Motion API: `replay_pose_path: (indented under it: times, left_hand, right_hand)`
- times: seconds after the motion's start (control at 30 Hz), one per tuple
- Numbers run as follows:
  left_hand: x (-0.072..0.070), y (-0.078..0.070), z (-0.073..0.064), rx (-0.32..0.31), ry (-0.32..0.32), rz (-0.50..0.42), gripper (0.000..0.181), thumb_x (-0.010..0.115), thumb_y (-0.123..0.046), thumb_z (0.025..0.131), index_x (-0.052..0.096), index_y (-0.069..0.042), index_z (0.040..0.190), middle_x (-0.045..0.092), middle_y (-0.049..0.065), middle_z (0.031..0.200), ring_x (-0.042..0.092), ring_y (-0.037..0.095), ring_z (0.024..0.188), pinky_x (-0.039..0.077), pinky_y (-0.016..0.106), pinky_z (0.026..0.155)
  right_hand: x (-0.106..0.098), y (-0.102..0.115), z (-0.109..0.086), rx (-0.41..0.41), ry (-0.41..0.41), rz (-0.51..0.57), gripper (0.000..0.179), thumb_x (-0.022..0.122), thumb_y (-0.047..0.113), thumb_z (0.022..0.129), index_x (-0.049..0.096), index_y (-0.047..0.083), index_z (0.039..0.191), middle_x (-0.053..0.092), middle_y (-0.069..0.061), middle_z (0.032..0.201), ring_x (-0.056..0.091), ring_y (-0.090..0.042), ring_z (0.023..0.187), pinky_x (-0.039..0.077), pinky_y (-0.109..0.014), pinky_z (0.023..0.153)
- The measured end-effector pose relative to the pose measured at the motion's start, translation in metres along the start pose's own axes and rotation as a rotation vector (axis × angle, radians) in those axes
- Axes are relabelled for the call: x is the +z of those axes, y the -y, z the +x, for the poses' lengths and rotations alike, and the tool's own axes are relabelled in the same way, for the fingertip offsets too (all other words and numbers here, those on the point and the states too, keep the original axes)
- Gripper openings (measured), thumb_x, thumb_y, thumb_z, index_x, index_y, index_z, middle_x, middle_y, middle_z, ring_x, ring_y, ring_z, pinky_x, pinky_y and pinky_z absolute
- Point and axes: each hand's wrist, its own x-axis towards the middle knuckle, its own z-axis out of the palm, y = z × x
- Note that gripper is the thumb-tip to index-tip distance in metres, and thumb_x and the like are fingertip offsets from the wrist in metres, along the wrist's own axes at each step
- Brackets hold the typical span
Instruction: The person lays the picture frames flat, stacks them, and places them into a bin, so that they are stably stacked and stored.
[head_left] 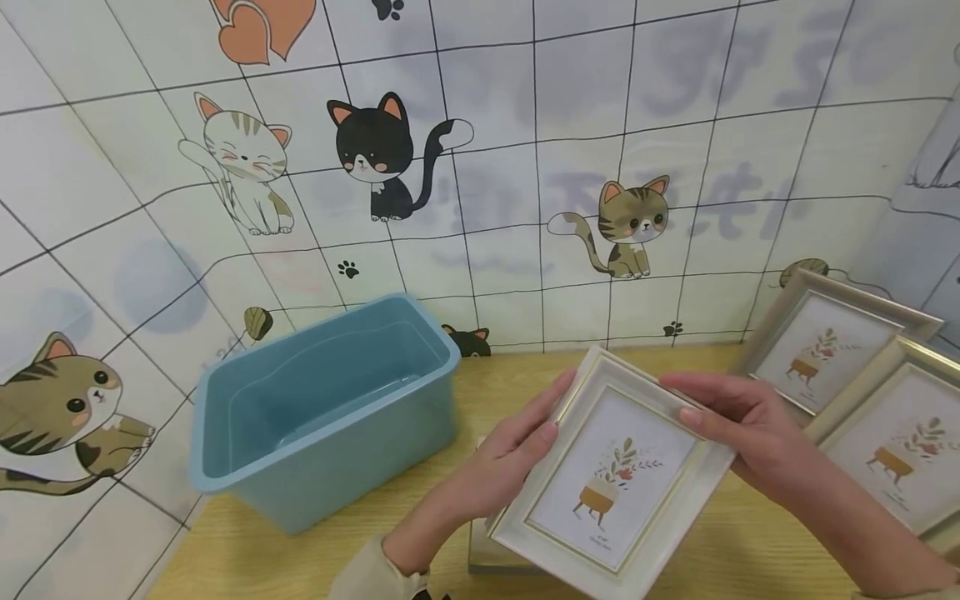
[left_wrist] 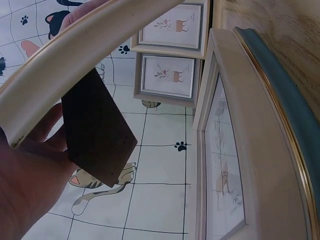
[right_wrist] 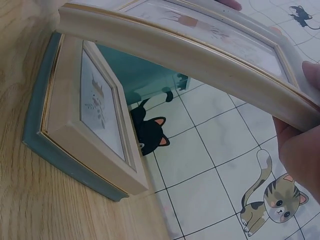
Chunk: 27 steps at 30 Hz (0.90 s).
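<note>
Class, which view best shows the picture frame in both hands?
The head view: the white picture frame shows its front nearly whole. Left wrist shows one edge and a dark stand; right wrist, its side and slanted front.

Head view bright; wrist views dimmer

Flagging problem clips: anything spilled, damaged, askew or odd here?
Nothing spilled or damaged shows; the frame, held in the left hand and right hand, looks intact. Slightly odd: blurry, lettering-like marks on the wall, unlike its crisp cats.

The held frame (head_left: 611, 475) mostly hides the stacked frames (head_left: 497, 552); the near right frame (head_left: 909, 446) is cut off; wall lettering (head_left: 738, 202) blurs.
</note>
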Motion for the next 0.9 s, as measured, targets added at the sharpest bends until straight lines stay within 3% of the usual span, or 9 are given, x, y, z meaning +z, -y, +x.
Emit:
replay_pose_path:
  times: [0.43, 0.63, 0.77, 0.9]
  left_hand:
    - [-0.001, -0.002, -0.003, -0.048, -0.012, -0.012, 0.055, 0.037, -0.028, 0.113, 0.019, -0.040, 0.164, 0.041, 0.004, 0.158, 0.067, 0.013, 0.108, 0.060, 0.037, 0.077]
    - [-0.003, 0.003, -0.007, -0.010, -0.028, 0.008, 0.054, 0.038, -0.025, 0.113, 0.024, -0.032, 0.164, 0.049, 0.009, 0.153, 0.072, 0.014, 0.098, 0.061, 0.038, 0.074]
    - [-0.005, 0.008, -0.009, 0.025, -0.028, -0.002, 0.052, 0.038, -0.022, 0.113, 0.027, -0.026, 0.164, 0.059, 0.019, 0.142, 0.073, 0.016, 0.091, 0.061, 0.039, 0.071]
    - [-0.006, 0.011, -0.012, 0.007, -0.036, -0.024, 0.052, 0.041, -0.022, 0.112, 0.031, -0.026, 0.163, 0.063, 0.022, 0.135, 0.074, 0.015, 0.089, 0.061, 0.040, 0.070]
  right_hand:
    - [0.000, -0.005, -0.003, 0.013, -0.062, 0.009, 0.051, 0.040, -0.019, 0.101, 0.069, 0.009, 0.133, 0.071, -0.007, 0.121, 0.074, -0.023, 0.094, 0.061, -0.041, 0.067]
    - [0.000, -0.010, -0.003, -0.028, -0.055, 0.067, 0.051, 0.037, -0.021, 0.101, 0.068, 0.005, 0.131, 0.070, -0.008, 0.119, 0.074, -0.023, 0.093, 0.061, -0.039, 0.066]
    - [0.001, -0.010, -0.003, 0.005, -0.089, 0.058, 0.052, 0.038, -0.019, 0.101, 0.066, 0.008, 0.134, 0.071, -0.008, 0.123, 0.074, -0.024, 0.093, 0.061, -0.040, 0.066]
    - [0.002, -0.011, -0.005, 0.041, -0.152, 0.048, 0.053, 0.038, -0.019, 0.101, 0.066, 0.011, 0.134, 0.071, -0.007, 0.126, 0.074, -0.024, 0.095, 0.061, -0.042, 0.067]
